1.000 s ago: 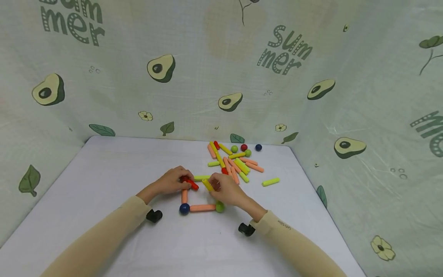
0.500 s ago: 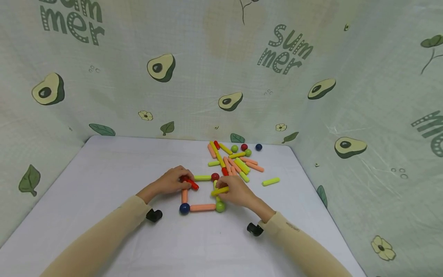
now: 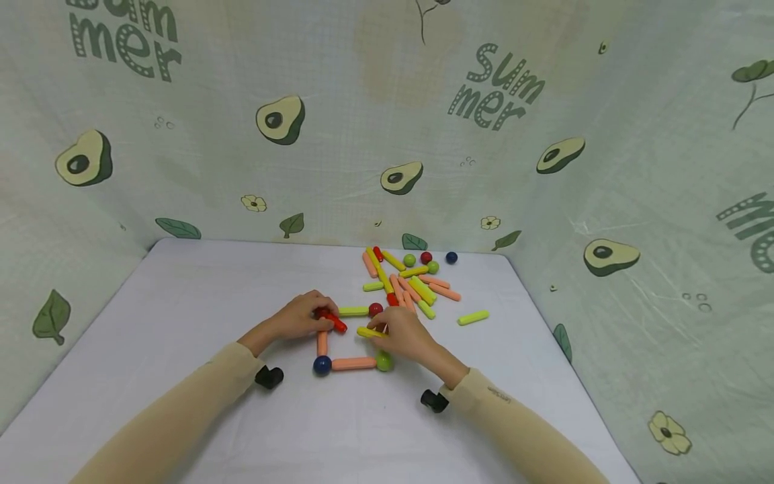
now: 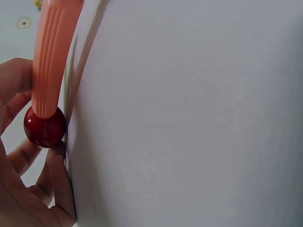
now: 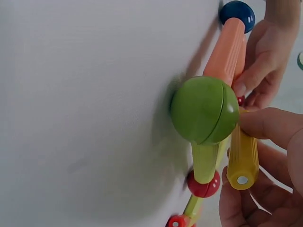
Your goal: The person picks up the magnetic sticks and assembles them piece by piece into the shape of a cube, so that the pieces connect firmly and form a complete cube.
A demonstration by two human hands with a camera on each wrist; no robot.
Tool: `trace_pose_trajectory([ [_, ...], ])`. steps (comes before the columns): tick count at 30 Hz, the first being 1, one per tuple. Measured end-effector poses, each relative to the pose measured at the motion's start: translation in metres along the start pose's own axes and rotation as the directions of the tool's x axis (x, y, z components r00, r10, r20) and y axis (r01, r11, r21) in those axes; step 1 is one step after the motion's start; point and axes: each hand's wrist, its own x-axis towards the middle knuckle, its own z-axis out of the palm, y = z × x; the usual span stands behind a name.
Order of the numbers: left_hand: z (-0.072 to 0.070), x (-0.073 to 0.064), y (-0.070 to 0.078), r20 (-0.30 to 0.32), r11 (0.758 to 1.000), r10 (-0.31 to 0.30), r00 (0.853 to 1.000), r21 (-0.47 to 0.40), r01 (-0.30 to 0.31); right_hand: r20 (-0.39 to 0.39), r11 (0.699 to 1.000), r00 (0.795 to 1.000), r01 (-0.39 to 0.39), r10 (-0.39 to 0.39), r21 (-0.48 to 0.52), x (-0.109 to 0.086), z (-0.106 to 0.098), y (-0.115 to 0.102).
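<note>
My left hand [image 3: 300,316] curls its fingers round a red ball [image 4: 45,127] at the far left corner of a four-sided frame of sticks and balls. A red stick [image 3: 336,323] juts out to the right from under that hand. My right hand [image 3: 405,335] pinches a yellow stick [image 5: 243,161] with a silvery end, held inside the frame's right side. An orange stick [image 3: 354,364] joins the blue ball [image 3: 322,365] and green ball [image 5: 203,109] along the near side. At the far right corner sits another red ball [image 3: 375,309]; the lime stick [image 5: 205,161] below it is largely hidden in the head view.
Behind the frame lies a loose heap of orange, yellow, lime and red sticks [image 3: 423,290]. Several balls, among them a dark blue ball [image 3: 451,257], lie at the back. One lime stick [image 3: 474,317] lies apart to the right. A printed cloth [image 3: 338,134] hangs around the table.
My right hand has shifted right and then back left, turning the yellow stick from steeply slanted to nearly level. My left hand has stayed in place on the red ball.
</note>
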Motion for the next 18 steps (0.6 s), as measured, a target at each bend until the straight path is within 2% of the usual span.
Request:
trace_pose_trajectory([
  [11,-0.001,-0.002,-0.001,-0.010,1.000,0.015,1.000,-0.010,-0.015,0.043,0.996,0.995,-0.087,0.087,0.009,0.015,0.018,-0.013],
  [18,-0.001,-0.003,-0.002,-0.013,1.000,0.027,1.000,-0.008,-0.027,0.033,0.996,0.995,-0.089,0.089,0.010,0.017,0.022,-0.016],
])
